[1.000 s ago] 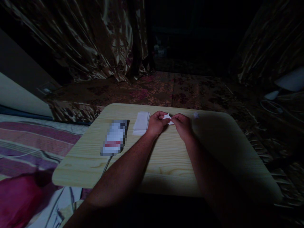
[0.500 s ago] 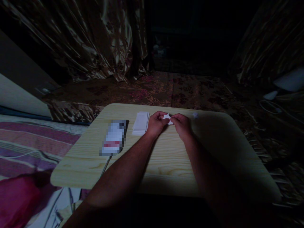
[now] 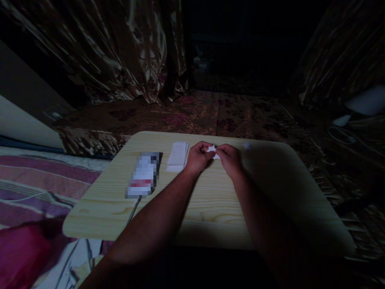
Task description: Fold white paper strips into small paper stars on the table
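Observation:
A small white paper star (image 3: 212,149) is pinched between my two hands above the far part of the wooden table (image 3: 210,204). My left hand (image 3: 198,157) grips its left side, thumb on the front. On the other side, my right hand (image 3: 230,157) has thumb and fingers closed on the star's right points, hiding part of it. Just left of my left hand lies a stack of white paper strips (image 3: 178,155). A second small white star-shaped piece (image 3: 247,145) rests on the table to the right of my right hand.
A blurred-out, phone-like object (image 3: 143,174) with a cable (image 3: 134,210) lies on the table's left side. Striped bedding (image 3: 45,172) and a pink cloth or bag (image 3: 22,253) are at the left. Patterned curtains (image 3: 144,52) hang behind; a pale lamp-like object (image 3: 365,100) stands far right.
My hands stay in nearly the same place, and the star between them has turned very slightly. Nothing else has visibly moved.

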The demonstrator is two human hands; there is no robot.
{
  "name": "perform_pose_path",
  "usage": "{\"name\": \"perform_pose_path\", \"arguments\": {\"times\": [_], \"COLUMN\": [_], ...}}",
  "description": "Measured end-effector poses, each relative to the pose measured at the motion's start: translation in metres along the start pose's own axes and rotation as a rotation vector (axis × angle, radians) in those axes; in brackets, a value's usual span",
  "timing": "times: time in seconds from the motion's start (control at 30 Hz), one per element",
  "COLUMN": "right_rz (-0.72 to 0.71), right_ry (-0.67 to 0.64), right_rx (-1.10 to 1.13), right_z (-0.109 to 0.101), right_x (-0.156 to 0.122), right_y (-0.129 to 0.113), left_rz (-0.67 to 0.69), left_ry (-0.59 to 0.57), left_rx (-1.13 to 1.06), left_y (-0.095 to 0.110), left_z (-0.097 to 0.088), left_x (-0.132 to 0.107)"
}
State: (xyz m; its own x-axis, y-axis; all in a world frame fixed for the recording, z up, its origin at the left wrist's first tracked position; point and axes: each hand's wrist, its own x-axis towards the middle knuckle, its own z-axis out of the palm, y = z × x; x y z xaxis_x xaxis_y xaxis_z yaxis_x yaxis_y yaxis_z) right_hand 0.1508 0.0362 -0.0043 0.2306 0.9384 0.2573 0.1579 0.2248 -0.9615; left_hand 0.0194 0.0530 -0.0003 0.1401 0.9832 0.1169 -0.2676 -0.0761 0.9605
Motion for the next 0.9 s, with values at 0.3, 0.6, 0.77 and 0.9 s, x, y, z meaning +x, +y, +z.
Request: {"name": "perform_pose_path", "arguments": {"times": [0.3,0.6,0.77,0.9], "right_rz": [0.000,0.015,-0.001,0.003], "right_ry": [0.017,0.007,0.015,0.027], "right_rx": [0.016,0.035,0.023,0.025], "right_z": [0.0019,0.0005,0.0008,0.0016], "right_x": [0.0000,-0.0006,-0.0001,0.0002], "right_y": [-0.0001,-0.0040,-0.0020,-0.0004], "left_rz": [0.008,0.000,0.009,0.001], "left_ry": [-0.031,-0.048,-0.071,-0.058], "left_rx": [-0.005,-0.034,-0.032,-0.027], "left_y": [-0.0008,-0.0013,-0.0025,-0.0012], "left_z": [0.0000,-0.0007,-0.0012,-0.0005], "left_x": [-0.0002,0.0003,0.0008,-0.0002]}}
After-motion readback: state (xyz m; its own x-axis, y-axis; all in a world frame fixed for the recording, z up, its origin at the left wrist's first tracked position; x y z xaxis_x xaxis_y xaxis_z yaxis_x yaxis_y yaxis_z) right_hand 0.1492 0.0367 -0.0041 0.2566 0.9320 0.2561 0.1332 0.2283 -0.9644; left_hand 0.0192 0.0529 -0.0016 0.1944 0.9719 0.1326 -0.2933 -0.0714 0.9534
